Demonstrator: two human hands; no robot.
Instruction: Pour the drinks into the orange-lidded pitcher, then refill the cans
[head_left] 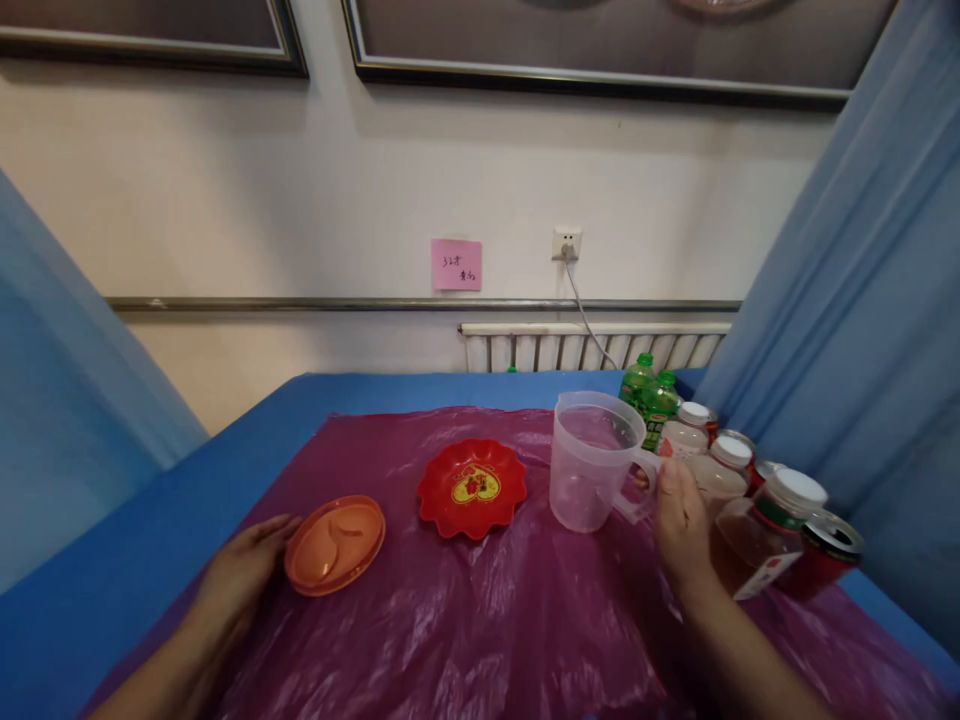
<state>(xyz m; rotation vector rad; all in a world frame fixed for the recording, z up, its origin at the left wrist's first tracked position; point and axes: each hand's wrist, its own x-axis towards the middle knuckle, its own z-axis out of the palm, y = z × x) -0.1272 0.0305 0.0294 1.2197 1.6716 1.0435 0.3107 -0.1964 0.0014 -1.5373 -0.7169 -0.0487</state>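
Observation:
My left hand (244, 568) rests at the left side of a round orange dish (341, 540) with raised dividers. Its fingers are stretched out, and the fingertips are at or very near the rim. A clear plastic jug (589, 475) stands upright to the right, with nothing visible in it. My right hand (681, 515) is at the jug's handle, fingers closed around it, some of them hidden behind it. Between the two hands lies a red scalloped plate (474, 488) with a yellow printed design.
At the right stand several drinks: green-capped bottles (660, 405), white-capped bottles (776, 525) and cans such as a dark red one (821, 560). Purple plastic sheeting (480, 640) covers the blue table (97, 590). Blue curtains (862, 300) hang at both sides; a radiator (540, 345) is behind.

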